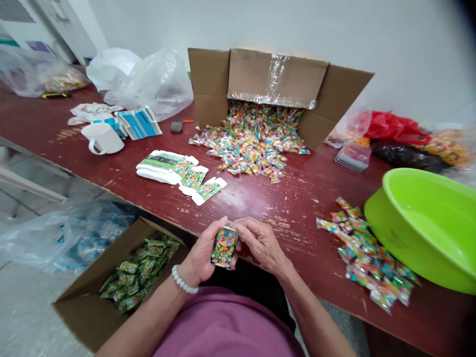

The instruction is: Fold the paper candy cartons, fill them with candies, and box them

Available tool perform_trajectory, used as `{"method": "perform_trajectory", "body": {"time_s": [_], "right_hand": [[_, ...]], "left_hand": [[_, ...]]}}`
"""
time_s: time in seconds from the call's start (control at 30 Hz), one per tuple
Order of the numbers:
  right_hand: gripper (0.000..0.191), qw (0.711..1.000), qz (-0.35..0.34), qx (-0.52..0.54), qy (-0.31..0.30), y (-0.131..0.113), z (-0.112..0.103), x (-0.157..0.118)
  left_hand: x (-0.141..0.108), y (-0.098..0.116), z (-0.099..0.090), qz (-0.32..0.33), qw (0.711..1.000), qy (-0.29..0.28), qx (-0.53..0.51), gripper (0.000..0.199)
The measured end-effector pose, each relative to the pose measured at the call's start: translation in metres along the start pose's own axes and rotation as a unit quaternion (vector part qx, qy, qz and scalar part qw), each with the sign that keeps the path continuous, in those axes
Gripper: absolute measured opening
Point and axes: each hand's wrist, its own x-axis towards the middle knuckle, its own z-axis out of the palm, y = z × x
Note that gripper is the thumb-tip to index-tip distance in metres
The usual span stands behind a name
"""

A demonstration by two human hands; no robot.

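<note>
In front of my body, at the table's near edge, my left hand (204, 249) is closed around a small green printed candy box (224, 246), its front facing up. My right hand (260, 243) is at the upper right of the box, fingers bent against its top end; whether they pinch a flap is hidden. Beyond my hands lies a stack of flattened green-and-white boxes (163, 167), a few fanned out to the right. Wrapped colourful candies (253, 144) spill onto the table from a cardboard carton (277, 77) lying on its side.
A lime-green basin (394, 208) stands at the right beside loose wrapped candies (368, 258). Below left, an open carton (82, 307) holds filled green packets (139, 272). A white mug (103, 138), blue-and-white cartons (138, 123) and plastic bags (156, 82) occupy the left side.
</note>
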Motion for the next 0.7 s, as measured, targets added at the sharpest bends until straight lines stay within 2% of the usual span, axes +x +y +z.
{"method": "perform_trajectory", "body": {"time_s": [0.1, 0.2, 0.33, 0.5, 0.6, 0.7], "right_hand": [[0.028, 0.998, 0.058, 0.033, 0.001, 0.002, 0.001, 0.000], [0.018, 0.999, 0.040, -0.006, 0.011, 0.003, 0.002, 0.001], [0.014, 0.998, -0.025, -0.058, 0.010, 0.000, 0.001, 0.004], [0.022, 0.992, 0.089, 0.086, -0.017, 0.001, 0.003, 0.004], [0.020, 0.989, 0.103, 0.101, -0.021, 0.001, 0.002, 0.004], [0.020, 0.997, 0.053, 0.040, -0.037, -0.003, -0.001, 0.003]], "left_hand": [[0.000, -0.002, 0.004, 0.080, 0.994, 0.046, 0.063, 0.027], [-0.002, -0.002, 0.008, 0.122, 0.986, 0.073, 0.091, 0.031], [-0.002, -0.002, 0.007, 0.076, 0.994, 0.045, 0.069, 0.049], [0.002, -0.006, 0.002, 0.043, 0.997, 0.007, 0.070, 0.070], [0.002, -0.007, -0.001, 0.039, 0.994, 0.020, 0.096, 0.071], [0.000, -0.005, -0.003, 0.029, 0.994, 0.036, 0.101, 0.060]]}}
